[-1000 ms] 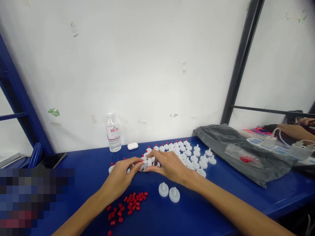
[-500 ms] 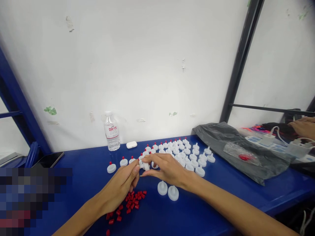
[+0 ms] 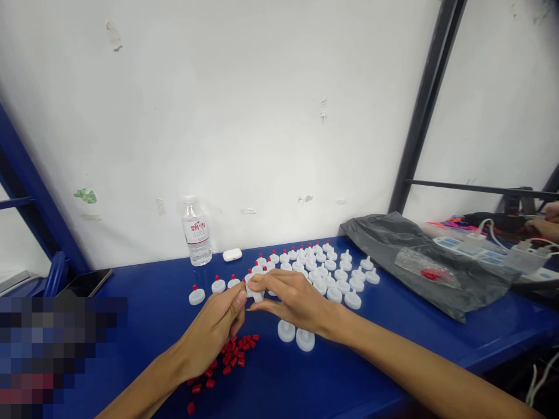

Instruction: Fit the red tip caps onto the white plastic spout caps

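In front of me my right hand [image 3: 294, 298] pinches a white nozzle cap [image 3: 258, 297] between thumb and fingers. Pressed up against it from the left, my left hand [image 3: 216, 323] has its thumb and fingers closed at the cap's side. What those left fingers grip is hidden. Below the left hand lies a loose pile of small red tip caps [image 3: 238, 352]. Two white nozzle caps [image 3: 305, 340] without red tips stand just below my right wrist. Behind the hands are rows of white nozzle caps [image 3: 334, 294], several of them with red tips [image 3: 197, 295].
A water bottle [image 3: 196, 233] and a white earphone case [image 3: 232, 254] stand by the wall. On the right lie a dark grey plastic bag [image 3: 379, 233], a clear bag with red pieces [image 3: 430, 270] and a power strip [image 3: 493, 256]. A phone [image 3: 89, 283] lies at the left.
My hands stay together at nearly the same place, and the white nozzle cap between them has tilted slightly. The whole view has shifted a little.
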A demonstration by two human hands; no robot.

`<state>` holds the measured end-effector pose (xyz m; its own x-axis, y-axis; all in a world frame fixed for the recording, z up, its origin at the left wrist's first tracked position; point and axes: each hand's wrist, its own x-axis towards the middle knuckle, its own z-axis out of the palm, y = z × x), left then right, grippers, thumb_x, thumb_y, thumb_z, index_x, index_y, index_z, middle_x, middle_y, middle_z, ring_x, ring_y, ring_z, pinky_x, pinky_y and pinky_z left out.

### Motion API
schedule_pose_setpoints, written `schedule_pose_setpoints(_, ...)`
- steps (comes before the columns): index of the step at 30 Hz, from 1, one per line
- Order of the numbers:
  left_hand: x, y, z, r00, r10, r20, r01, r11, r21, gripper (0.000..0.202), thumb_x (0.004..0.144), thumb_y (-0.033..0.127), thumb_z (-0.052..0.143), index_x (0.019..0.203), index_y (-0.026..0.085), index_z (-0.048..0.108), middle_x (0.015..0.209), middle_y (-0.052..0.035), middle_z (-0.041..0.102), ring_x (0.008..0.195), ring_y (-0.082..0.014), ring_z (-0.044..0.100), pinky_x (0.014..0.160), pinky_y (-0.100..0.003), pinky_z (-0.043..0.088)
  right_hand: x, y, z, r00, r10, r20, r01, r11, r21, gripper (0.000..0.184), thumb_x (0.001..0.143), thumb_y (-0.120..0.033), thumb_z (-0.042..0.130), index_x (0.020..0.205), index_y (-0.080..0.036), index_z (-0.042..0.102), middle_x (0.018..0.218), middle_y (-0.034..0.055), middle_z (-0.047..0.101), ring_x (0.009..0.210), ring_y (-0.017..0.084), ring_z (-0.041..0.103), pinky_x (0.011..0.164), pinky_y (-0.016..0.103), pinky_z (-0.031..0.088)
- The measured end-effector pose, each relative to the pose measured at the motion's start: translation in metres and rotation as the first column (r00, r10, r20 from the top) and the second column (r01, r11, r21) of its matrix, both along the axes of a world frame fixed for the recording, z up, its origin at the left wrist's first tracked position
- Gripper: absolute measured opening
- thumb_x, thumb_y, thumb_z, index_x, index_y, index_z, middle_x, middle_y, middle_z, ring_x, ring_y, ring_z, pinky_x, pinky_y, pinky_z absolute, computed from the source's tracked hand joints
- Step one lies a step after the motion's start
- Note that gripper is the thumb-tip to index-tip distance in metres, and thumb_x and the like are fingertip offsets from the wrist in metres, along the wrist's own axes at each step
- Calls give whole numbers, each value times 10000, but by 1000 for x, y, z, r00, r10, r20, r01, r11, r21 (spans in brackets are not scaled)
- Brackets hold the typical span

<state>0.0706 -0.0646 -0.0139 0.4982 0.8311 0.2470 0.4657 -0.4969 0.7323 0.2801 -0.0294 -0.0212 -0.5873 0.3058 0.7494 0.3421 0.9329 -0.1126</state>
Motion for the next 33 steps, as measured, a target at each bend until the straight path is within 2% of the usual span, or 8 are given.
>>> schedule_pose_setpoints(4,-1,7,6,994,28,-102,-11,987,161,474,1056,436,227,703,211,450,599,37,519,552,-133,486,620,-276,368,1,1,5,999,-27,-18,26,998,-59,320,912,-406,657,1139,-195,579,1063,73,727,966,178,691,844,284,543)
schedule_pose_setpoints(8,-9,16,7,956,169,-238,-83,939,335,411,1048,416,273,741,215,458,640,28,536,580,-150,499,614,-294,316,6,2,19,987,-117,106,122,992,-38,344,953,-465,588,1184,-210,584,1115,58,724,1022,199,679,927,330,488)
schedule_pose_setpoints(12,-16,19,8,868,218,-446,-20,913,406,425,1037,388,299,687,210,463,585,24,525,531,-149,457,591,-308,262,15,6,33,957,-259,130,262,965,-1,280,1061,-348,391,1149,-204,614,1074,50,730,985,177,672,912,320,431)
schedule_pose_setpoints(15,-15,19,8,809,223,-544,20,914,404,468,1035,373,291,661,204,515,578,6,566,517,-149,460,580,-313,241,19,14,34,896,-382,227,389,921,13,420,1075,-328,327,857,-184,656,766,32,714,752,166,663,856,322,410)
schedule_pose_setpoints(17,-13,19,7,791,229,-567,14,920,392,483,1035,368,285,666,202,547,596,-7,599,528,-153,487,576,-311,240,20,19,28,856,-434,282,446,895,22,423,1059,-321,378,767,-180,649,660,22,683,652,159,634,864,331,398)
schedule_pose_setpoints(23,-12,22,3,754,290,-589,-58,923,380,480,1029,391,299,707,207,605,667,-35,654,599,-184,554,590,-312,252,19,30,7,842,-398,364,438,898,-30,194,961,-301,582,905,-176,720,698,56,728,736,219,676,906,374,400)
schedule_pose_setpoints(29,-13,24,3,732,344,-588,-130,918,375,443,1020,393,310,753,217,616,698,-47,671,671,-224,606,603,-308,269,16,30,1,857,-352,376,406,911,-74,171,972,-263,569,1001,-191,722,749,44,740,755,200,688,816,312,438)
schedule_pose_setpoints(33,-12,24,4,744,345,-572,-173,926,334,354,1003,390,354,833,228,620,759,-42,693,676,-224,618,599,-293,287,14,27,0,871,-323,370,379,921,-87,241,984,-201,530,1194,-187,647,777,41,738,791,201,690,886,342,429)
